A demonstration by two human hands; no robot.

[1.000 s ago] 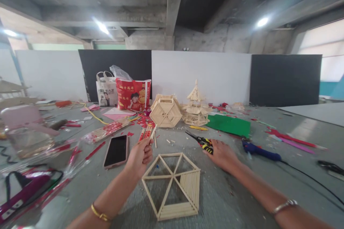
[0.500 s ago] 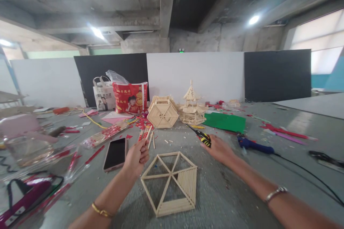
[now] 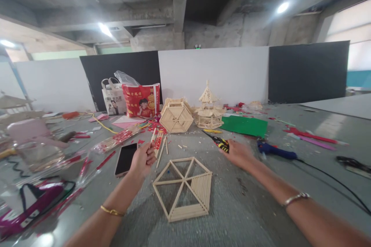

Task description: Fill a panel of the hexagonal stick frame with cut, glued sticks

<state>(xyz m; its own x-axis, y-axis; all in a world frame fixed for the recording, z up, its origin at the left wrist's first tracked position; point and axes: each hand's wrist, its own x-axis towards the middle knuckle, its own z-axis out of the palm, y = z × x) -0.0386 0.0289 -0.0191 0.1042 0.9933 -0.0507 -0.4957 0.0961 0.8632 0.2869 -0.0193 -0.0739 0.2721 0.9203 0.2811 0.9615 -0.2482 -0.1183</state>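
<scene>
My left hand (image 3: 142, 158) is closed around a short pale wooden stick (image 3: 153, 135), its end pointing up past the fingers. Just right of it several more sticks (image 3: 158, 144), some with red marks, lie on the floor. My right hand (image 3: 239, 152) grips the yellow-and-black handles of a pair of pliers (image 3: 222, 143), jaws pointing away to the left. Between my forearms lies a flat hexagonal stick frame (image 3: 183, 179) with spokes. One of its sections is filled with sticks, and another is partly filled at the near edge.
Behind stand a hexagonal stick structure (image 3: 176, 117) and a stick pagoda (image 3: 208, 108). A phone (image 3: 126, 158) lies by my left hand. To the right are a green sheet (image 3: 245, 125) and a blue glue gun (image 3: 275, 150) with its cord. Bags (image 3: 142, 100) stand at the back.
My left hand has shifted slightly left, away from the loose sticks, still holding its stick. My right hand stays on the pliers. The whole view has shifted a little.
</scene>
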